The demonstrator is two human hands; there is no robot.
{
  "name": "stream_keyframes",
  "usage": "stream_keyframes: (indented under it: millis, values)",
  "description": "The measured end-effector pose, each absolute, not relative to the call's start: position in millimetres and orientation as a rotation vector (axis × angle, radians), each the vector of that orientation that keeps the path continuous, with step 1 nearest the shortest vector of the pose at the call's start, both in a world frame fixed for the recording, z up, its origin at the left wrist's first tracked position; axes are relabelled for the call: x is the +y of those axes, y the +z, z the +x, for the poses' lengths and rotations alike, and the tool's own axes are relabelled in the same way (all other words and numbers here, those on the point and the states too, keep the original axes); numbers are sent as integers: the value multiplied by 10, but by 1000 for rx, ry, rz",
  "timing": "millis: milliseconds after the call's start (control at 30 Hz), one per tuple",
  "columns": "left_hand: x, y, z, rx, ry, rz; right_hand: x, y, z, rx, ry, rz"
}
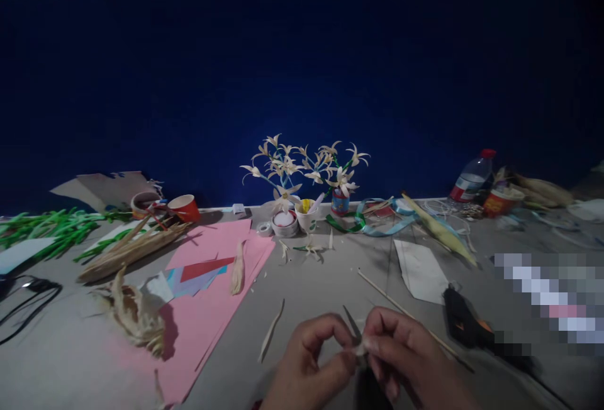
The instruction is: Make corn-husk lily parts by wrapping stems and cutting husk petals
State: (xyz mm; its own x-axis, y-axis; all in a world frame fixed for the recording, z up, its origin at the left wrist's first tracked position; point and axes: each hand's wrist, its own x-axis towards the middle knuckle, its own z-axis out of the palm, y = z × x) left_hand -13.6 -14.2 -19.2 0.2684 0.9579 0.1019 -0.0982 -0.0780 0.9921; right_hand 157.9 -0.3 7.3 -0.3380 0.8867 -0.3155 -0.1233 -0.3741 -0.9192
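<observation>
"What are your fingers doing?"

"My left hand (315,358) and right hand (406,350) both pinch a small pale piece (360,351), near, just right of the middle."

"And around it?"

"A glue gun (465,322) lies to the right; pale flowers (285,197) stand far, at the middle."

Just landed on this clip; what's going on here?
A person's left hand and right hand meet fingertip to fingertip at a small pale piece, low over the gray table. A narrow pointed thing juts up between them, too blurred to identify surely. Farther back stand pale flowers; pink paper lies to the left, a black glue gun to the right.
</observation>
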Motion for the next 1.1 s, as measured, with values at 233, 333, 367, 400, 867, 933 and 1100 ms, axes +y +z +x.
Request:
stream_keyframes:
  millis: [233,333,367,400,867,933,1100]
  values:
    - [-215,-91,-307,943,1057,1300,3,189,1662,-982,1734,-1154]
    - [-229,58,-237,984,1106,1487,5,108,1609,-1040,1774,-1149]
    - [-226,84,-208,1008,1124,1529,3,83,1594,-1049,1782,-1149]
    - [-219,95,-184,1032,1135,1556,0,64,1586,-1054,1788,-1151]
    - [-175,74,-196,1047,975,1496,-21,22,1614,-1292,1805,-1074]
    - [-171,14,-222,955,1014,1373,21,26,1703,-1208,1824,-1058]
    - [-162,-69,-254,838,1075,1220,54,110,1837,-1063,1785,-1030]
